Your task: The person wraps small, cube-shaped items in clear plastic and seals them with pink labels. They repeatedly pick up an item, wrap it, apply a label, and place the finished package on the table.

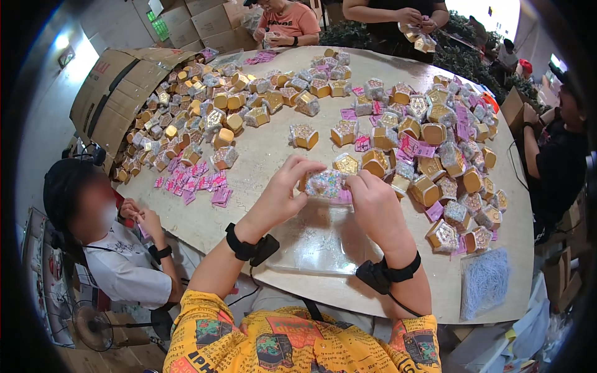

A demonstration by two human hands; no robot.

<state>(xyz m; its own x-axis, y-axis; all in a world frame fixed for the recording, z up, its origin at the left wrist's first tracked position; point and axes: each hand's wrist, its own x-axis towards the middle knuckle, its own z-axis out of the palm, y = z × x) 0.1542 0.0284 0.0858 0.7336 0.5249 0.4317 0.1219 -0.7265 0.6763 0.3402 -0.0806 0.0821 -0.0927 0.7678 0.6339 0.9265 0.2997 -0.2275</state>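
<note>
Between my two hands is a small house-shaped ornament (324,184), its visible side covered in pastel beads. My left hand (283,189) grips it by the left edge, thumb and fingers closed. At its right edge, my right hand (373,196) pinches with the fingertips; whether they hold the ornament itself or something thin on it is too small to tell. A pink tag (341,198) shows just below. Under my hands lies a clear plastic tray (317,239). Gold house ornaments (346,164) sit just beyond my fingers.
A big heap of gold ornaments (429,168) with pink tags spreads at right. Another spills from a cardboard box (115,93) at left, near loose pink tags (193,179). A bag of pale shreds (485,283) lies front right. Several people work around the table (261,149).
</note>
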